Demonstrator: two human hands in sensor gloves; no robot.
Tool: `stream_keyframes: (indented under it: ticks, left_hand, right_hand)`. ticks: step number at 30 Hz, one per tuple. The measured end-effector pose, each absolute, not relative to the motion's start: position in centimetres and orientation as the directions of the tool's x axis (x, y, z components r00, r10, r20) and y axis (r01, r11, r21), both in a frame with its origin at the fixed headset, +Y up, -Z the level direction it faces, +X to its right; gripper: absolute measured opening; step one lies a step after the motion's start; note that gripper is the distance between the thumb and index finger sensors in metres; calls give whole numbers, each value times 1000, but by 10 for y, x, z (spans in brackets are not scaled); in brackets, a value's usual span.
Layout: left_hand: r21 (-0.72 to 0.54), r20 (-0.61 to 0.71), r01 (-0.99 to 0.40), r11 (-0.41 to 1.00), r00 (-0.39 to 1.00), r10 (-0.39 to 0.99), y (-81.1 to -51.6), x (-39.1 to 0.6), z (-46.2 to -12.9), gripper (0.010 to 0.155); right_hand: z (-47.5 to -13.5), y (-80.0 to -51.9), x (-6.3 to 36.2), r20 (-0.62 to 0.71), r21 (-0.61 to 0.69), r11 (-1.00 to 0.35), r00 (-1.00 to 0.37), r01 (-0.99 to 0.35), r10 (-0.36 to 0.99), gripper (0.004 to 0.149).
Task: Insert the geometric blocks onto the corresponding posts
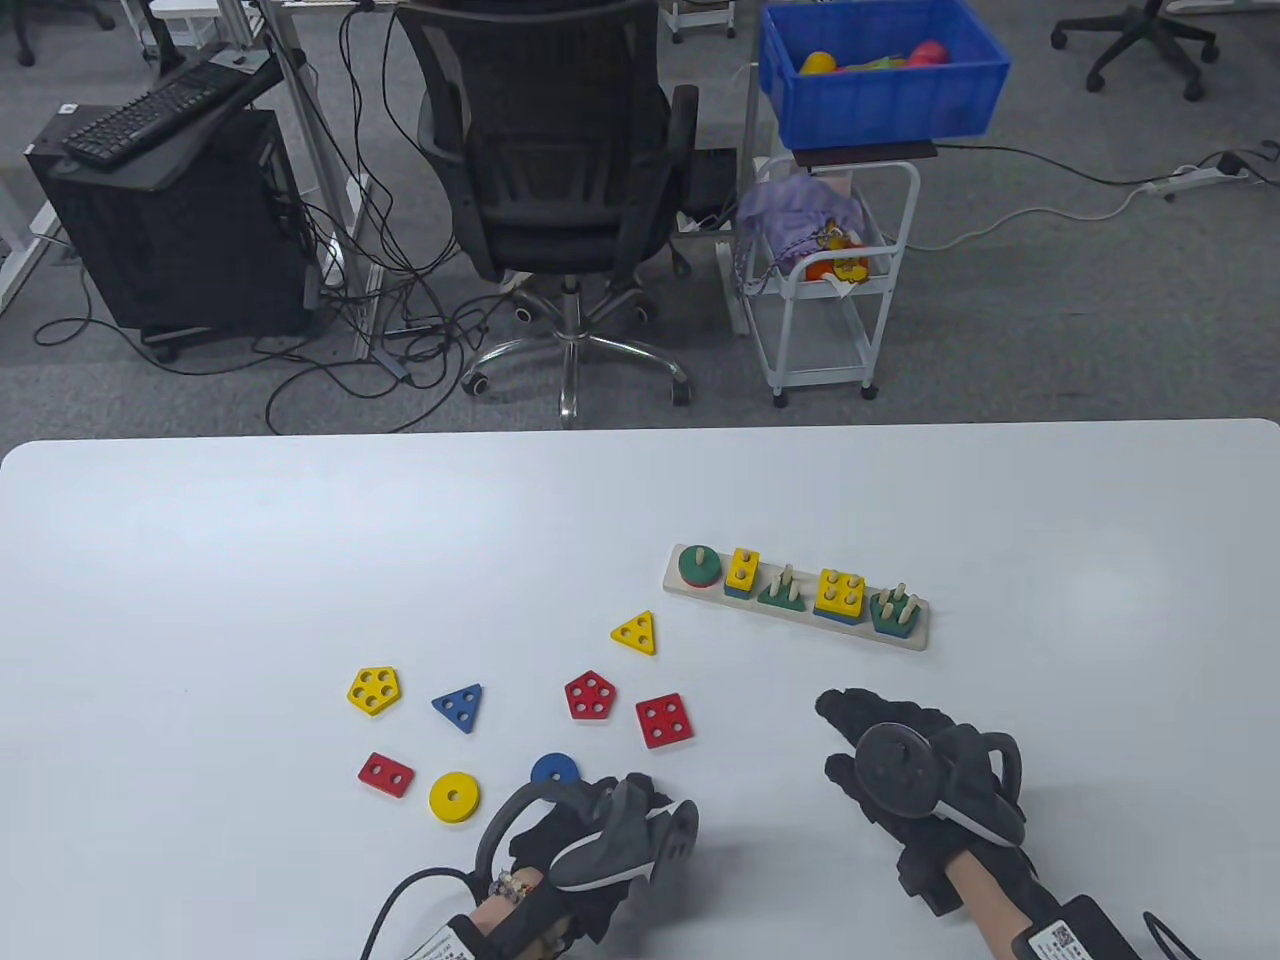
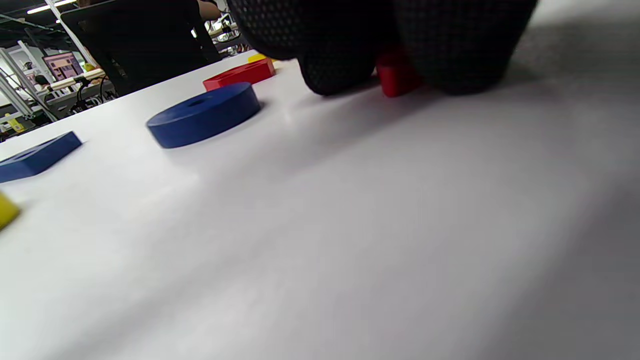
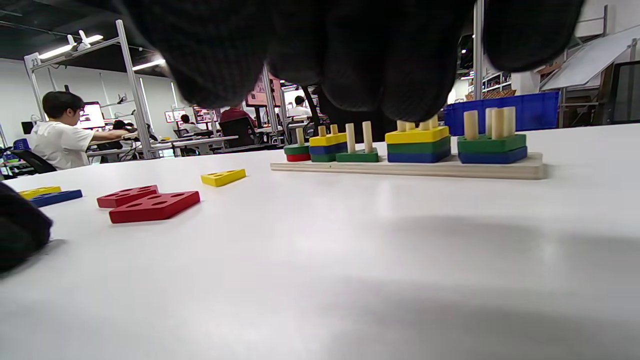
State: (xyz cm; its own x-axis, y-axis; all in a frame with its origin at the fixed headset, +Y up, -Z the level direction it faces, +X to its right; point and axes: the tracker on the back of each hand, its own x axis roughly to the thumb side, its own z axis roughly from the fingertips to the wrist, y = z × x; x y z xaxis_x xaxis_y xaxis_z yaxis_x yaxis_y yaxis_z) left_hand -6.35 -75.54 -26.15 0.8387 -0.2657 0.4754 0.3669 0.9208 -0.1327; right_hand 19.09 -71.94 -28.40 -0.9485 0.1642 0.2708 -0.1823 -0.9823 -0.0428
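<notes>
On the white bench (image 1: 200, 560) lie a yellow pentagon (image 1: 374, 690), blue triangle (image 1: 459, 706), red rectangle (image 1: 386, 774), yellow disc (image 1: 454, 797) and blue disc (image 1: 554, 770). Both hands (image 1: 600, 840) wear black gloves.

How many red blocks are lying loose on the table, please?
3: red rectangle at the left, red pentagon and red square side by side mid-table. Another may hide under the left hand.

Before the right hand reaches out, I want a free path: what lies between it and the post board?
Nothing: in the table view only bare table separates the right hand from the post board.
</notes>
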Motion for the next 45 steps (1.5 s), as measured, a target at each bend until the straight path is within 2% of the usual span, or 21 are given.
stream_keyframes:
  ticks: [8,12,14,16,18,19,21,25,28,33,36,40,45]
  left_hand:
    - [-172,520,365,915,823,-230,-758,-56,-268,66]
    - [-193,506,299,935,846,-166,-755,-59,-273,69]
    - [-246,482,177,953,875,-38,-747,-62,-278,70]
    - [-331,422,-20,943,891,167,-735,-65,-283,71]
    - [-444,326,-254,859,848,419,-724,-70,-290,73]
    - [-501,260,-376,779,794,550,-721,-72,-294,74]
    - [-579,140,-527,622,687,713,-720,-74,-300,75]
    - [-668,-77,-680,303,468,880,-733,-72,-303,77]
    - [-723,-221,-686,76,334,916,-744,-65,-301,78]
    - [-738,-225,-671,71,344,912,-751,-59,-300,78]
    - [-733,-275,-680,0,298,914,-754,-61,-302,78]
    - [-730,-340,-678,-90,246,908,-761,-60,-303,79]
    - [-735,-357,-663,-142,200,912,-769,-60,-304,77]
  right_hand:
    - [-282,-724,183,301,-22,-987,-942,-161,147,57]
    - [-280,-723,181,310,-30,-987,-940,-160,143,57]
    - [-278,-721,179,329,-33,-984,-932,-176,155,58]
    - [-276,-719,175,382,-35,-976,-905,-215,186,59]
    - [-271,-716,168,453,-40,-953,-856,-299,250,63]
    - [-267,-713,163,494,-46,-937,-824,-345,279,66]
    - [-260,-708,158,571,-59,-903,-756,-426,319,73]
    - [-249,-701,149,634,-125,-841,-694,-526,340,79]
    - [-246,-700,146,645,-170,-829,-697,-532,315,76]
    - [-244,-702,145,650,-198,-825,-701,-529,293,62]
    - [-245,-702,144,663,-154,-817,-671,-556,332,66]
    - [-243,-700,142,660,-186,-805,-679,-563,322,64]
    - [-244,-701,144,645,-205,-792,-688,-575,332,62]
